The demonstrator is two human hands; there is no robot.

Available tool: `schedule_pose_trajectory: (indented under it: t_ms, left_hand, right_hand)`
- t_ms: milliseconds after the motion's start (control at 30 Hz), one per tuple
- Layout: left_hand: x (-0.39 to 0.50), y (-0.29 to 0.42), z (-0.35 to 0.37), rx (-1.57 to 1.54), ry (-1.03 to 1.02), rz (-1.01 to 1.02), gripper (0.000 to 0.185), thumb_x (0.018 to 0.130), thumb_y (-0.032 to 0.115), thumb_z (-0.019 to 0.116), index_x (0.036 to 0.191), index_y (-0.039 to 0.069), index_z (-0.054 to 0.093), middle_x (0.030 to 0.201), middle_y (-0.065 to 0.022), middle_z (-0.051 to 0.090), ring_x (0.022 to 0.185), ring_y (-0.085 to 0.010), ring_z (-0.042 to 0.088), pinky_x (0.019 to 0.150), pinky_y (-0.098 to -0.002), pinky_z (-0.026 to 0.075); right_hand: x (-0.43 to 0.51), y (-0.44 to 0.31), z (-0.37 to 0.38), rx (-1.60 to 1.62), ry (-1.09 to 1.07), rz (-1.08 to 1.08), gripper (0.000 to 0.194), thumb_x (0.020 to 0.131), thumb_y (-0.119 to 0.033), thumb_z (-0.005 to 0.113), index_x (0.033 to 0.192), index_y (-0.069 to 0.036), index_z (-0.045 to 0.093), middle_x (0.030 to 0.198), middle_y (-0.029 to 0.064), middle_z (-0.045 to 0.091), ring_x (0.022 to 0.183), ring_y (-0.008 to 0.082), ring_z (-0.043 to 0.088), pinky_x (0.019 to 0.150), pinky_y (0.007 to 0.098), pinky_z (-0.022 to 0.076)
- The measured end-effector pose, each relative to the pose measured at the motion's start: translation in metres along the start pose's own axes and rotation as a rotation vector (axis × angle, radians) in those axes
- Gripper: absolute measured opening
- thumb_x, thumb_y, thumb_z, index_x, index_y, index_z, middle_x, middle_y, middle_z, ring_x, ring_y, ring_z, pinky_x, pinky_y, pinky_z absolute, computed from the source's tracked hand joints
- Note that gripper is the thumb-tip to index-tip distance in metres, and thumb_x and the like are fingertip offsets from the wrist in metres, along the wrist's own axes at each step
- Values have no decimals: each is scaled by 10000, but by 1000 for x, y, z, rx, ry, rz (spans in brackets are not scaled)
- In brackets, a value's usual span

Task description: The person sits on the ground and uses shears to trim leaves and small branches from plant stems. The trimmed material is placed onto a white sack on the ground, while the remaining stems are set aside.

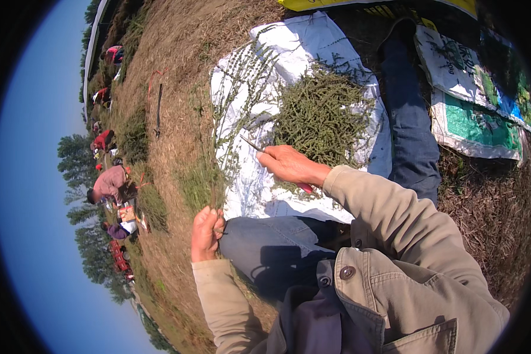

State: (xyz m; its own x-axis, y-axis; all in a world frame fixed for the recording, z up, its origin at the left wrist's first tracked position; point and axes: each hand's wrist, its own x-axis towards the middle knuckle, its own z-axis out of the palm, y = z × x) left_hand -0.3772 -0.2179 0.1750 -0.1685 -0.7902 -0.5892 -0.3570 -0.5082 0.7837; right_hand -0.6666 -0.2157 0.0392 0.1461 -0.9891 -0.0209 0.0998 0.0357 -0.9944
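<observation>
My left hand [207, 232] is closed around the lower ends of a bundle of long green plant stalks [199, 183], beside my bent knee. The stalks fan out over the edge of a white woven plastic sheet [247, 194]. In my right hand [289, 164], above that sheet, is a tool with a narrow metal blade [250, 144] and a red handle [305, 188]. Whether it is a knife or scissors, I cannot tell. A heap of cut green sprigs [320, 115] lies on the sheet just beyond my right hand.
Printed woven sacks [482, 126] lie beyond my outstretched leg [409, 110]. A yellow and black sack [376, 6] is at the top edge. On the dry straw ground is a dark stick-like object [159, 110]. Several people, one in a pink shirt [110, 183], are further off at the left.
</observation>
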Motion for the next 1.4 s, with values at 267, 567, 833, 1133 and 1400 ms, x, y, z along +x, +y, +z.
schedule_pose_trajectory:
  t_ms: [267, 567, 833, 1133, 1400]
  left_hand:
    - [2, -2, -6, -44, -57, 15, 198, 1034, 234, 552, 960, 50, 560, 630, 45, 435, 510, -38, 368, 423, -187, 282]
    - [3, -3, -7, -49, -75, 16, 189, 1034, 219, 548, 962, 45, 561, 630, 43, 436, 512, -38, 362, 423, -188, 280]
    - [6, -5, -9, -49, -100, 33, 190, 1033, 217, 552, 967, 38, 564, 634, 41, 442, 519, -41, 358, 434, -194, 265]
    - [7, -3, -5, -11, -91, 23, 204, 1030, 212, 557, 953, 23, 569, 629, 39, 446, 525, -39, 348, 445, -203, 239]
    - [7, -2, -8, 2, -87, 18, 211, 1033, 217, 552, 951, 23, 568, 631, 47, 443, 524, -36, 343, 450, -200, 234]
  right_hand:
    - [-6, 27, -2, 80, 205, 3, 532, 1021, -440, 426, 795, 33, 517, 643, 183, 526, 554, 305, 525, 621, 479, 462]
    - [18, 0, -1, 75, 107, 22, 512, 1020, -423, 425, 821, 38, 527, 659, 223, 542, 589, 381, 534, 639, 517, 443]
    - [-21, 23, 7, 112, 287, 9, 490, 1024, -383, 457, 775, 33, 532, 649, 182, 542, 591, 278, 486, 630, 467, 441]
    - [-24, 1, 23, 584, 229, 77, 441, 1077, -324, 331, 746, -59, 453, 595, 3, 460, 444, 97, 439, 392, 280, 364]
    - [-21, -1, 13, 403, 182, -19, 432, 1073, -332, 325, 773, -61, 476, 584, 7, 459, 458, 102, 460, 430, 273, 385]
